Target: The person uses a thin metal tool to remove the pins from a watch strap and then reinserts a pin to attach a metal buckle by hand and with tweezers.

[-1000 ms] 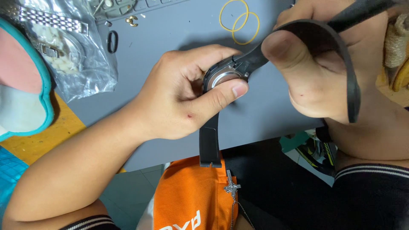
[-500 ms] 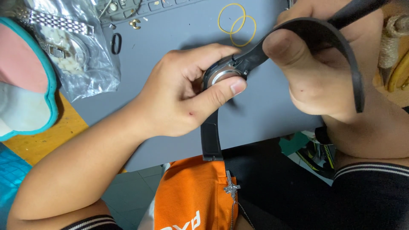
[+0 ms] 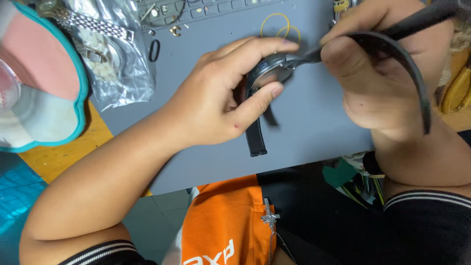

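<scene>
Both hands have shifted toward the far edge of the grey desk mat, carrying the round steel-cased wristwatch with them. My left hand pinches its case between thumb and fingers, one black rubber strap hanging toward the near edge. My right hand is closed on a black-handled tool, tip touching the case, the other strap looping over my knuckles. Two yellow rubber bands lie just beyond.
</scene>
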